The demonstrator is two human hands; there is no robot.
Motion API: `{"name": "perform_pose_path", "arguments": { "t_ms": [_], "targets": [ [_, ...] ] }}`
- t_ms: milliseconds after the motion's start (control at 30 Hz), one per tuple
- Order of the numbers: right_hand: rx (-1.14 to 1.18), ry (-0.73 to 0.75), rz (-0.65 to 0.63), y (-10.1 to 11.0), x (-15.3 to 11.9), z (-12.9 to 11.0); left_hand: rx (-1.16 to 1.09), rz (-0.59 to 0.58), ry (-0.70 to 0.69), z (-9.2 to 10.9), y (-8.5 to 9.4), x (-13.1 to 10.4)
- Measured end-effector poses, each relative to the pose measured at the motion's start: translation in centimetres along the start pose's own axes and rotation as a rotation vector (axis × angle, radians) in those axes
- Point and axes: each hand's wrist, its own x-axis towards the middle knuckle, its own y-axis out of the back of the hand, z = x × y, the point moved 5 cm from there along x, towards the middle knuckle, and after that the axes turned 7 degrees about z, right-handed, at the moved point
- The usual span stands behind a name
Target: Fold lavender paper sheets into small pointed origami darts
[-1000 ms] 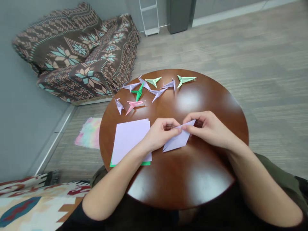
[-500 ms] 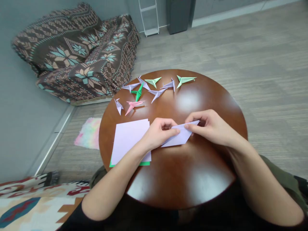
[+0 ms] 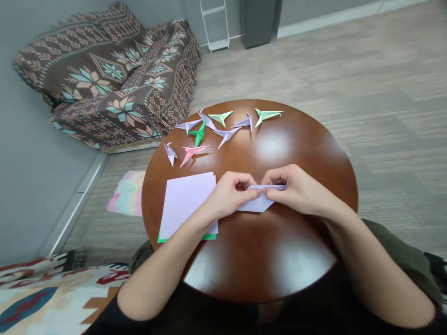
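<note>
A folded lilac paper [image 3: 257, 204] is held just above the brown round table [image 3: 244, 260]. My left hand [image 3: 234, 191] pinches its left part, thumb on top. My right hand [image 3: 287, 187] grips the upper right edge, its thumb close to the left thumb. The fingers behind the paper are partly hidden. Left of my left hand lies a stack of lilac sheets [image 3: 188, 200] with a green sheet [image 3: 209, 237] showing beneath it.
Several folded paper figures stand at the table's far left, among them a pink one [image 3: 192, 152], a dark green one [image 3: 199, 134] and a light green one [image 3: 267, 115]. A covered sofa [image 3: 122, 88] is beyond the table.
My right hand has moved a little left and nearer to my left hand. The paper's right tip, which stuck up to the right, is now lower and the top edge lies nearly level.
</note>
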Motion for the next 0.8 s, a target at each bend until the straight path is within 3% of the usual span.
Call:
{"name": "perform_pose_path", "arguments": {
  "t_ms": [200,400,600,800],
  "targets": [
    [0.077,-0.04,0.024,0.7,0.0,0.5,0.008,0.045,0.016,0.0,0.6,0.1],
    [0.059,0.067,0.015,0.2,-0.1,-0.3,0.008,0.022,-0.004,0.1,0.2,0.0],
    [0.032,0.075,-0.027,0.2,-0.2,-0.5,-0.011,-0.014,0.021,0.2,-0.4,-0.1],
    [0.062,0.026,0.022,2.1,-0.2,0.7,-0.009,0.001,0.04,0.1,0.0,-0.1]
  ]
}}
